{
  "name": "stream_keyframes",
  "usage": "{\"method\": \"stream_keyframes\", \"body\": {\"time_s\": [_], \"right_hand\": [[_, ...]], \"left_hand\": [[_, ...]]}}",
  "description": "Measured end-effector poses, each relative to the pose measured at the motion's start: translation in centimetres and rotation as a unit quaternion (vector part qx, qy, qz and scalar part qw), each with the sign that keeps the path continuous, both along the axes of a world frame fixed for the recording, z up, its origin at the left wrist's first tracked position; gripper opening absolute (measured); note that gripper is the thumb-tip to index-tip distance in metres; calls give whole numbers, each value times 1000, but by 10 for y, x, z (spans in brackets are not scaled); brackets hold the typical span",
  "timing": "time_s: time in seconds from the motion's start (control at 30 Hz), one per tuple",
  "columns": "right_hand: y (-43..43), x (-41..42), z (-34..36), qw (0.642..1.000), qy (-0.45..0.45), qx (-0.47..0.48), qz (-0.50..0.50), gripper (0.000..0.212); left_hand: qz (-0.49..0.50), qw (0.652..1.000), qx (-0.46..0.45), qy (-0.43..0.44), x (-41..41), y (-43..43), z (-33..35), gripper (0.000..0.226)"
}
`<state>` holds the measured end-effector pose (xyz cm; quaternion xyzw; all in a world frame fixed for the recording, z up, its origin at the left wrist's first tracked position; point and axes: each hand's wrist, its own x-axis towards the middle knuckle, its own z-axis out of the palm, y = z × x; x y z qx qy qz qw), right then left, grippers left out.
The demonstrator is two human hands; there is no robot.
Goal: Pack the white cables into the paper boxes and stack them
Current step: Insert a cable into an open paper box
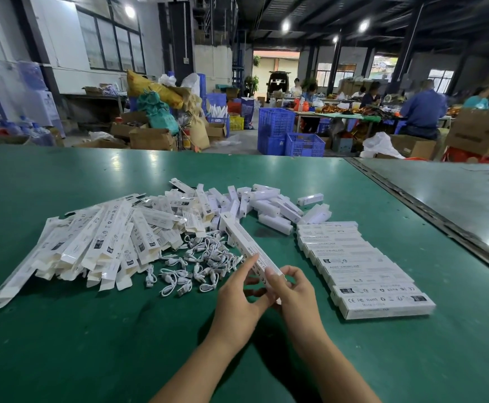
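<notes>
Both hands are clamped on the near end of one long paper box (246, 242). The left hand (239, 295) pinches its left edge with the forefinger laid straight along the top face, and the right hand (294, 289) curls round the right edge at the end flap. Held low over the green table (92, 344) and slanting away to the upper left, the box has its near opening toward the person. I judge that this suits either tucking the flap shut or feeding a cable in. Whether a cable is already inside I cannot tell, since the hands cover that end.

Just left of the grip and a little beyond it lie the white cables (199, 263), loose in small coils within easy reach of the left hand. Farther left sprawls a heap of flat boxes (92, 245) with open flaps, apparently waiting to be filled. Close on the right of the grip, the packed boxes (365, 271) lie in an overlapping row running away from the person, so a finished one could probably go down with a short move of the right hand. Beyond the far tip of the held box is a jumble of small white boxes (266, 203). Far past the table edge stand blue crates (275, 129), and people (423, 112) sit at work.
</notes>
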<state>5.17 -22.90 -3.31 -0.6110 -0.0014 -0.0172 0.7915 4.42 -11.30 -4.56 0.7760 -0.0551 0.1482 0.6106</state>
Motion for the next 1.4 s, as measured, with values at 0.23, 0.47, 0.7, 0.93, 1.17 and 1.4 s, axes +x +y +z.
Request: {"method": "stream_keyframes", "body": {"time_s": [0.23, 0.47, 0.7, 0.93, 1.17, 1.4], "right_hand": [[-3, 4, -1, 999, -21, -38, 8, 28], [-9, 4, -3, 986, -117, -122, -10, 13], [-13, 5, -5, 973, -153, -167, -30, 24], [-16, 6, -6, 943, -222, -244, -34, 46], [-25, 5, 1, 885, -282, -371, 17, 51], [-24, 1, 4, 857, -345, -377, -68, 16]], "left_hand": [[26, 999, -31, -15, 7, 9, 0, 58], [19, 998, -63, -14, 11, 16, 0, 45], [-25, 996, -85, -15, 12, 20, 0, 42], [-21, 995, -100, -15, 16, 22, -3, 41], [-10, 996, -92, -4, 18, 28, -5, 40], [-19, 997, -73, -24, 14, 23, -1, 32]]}}
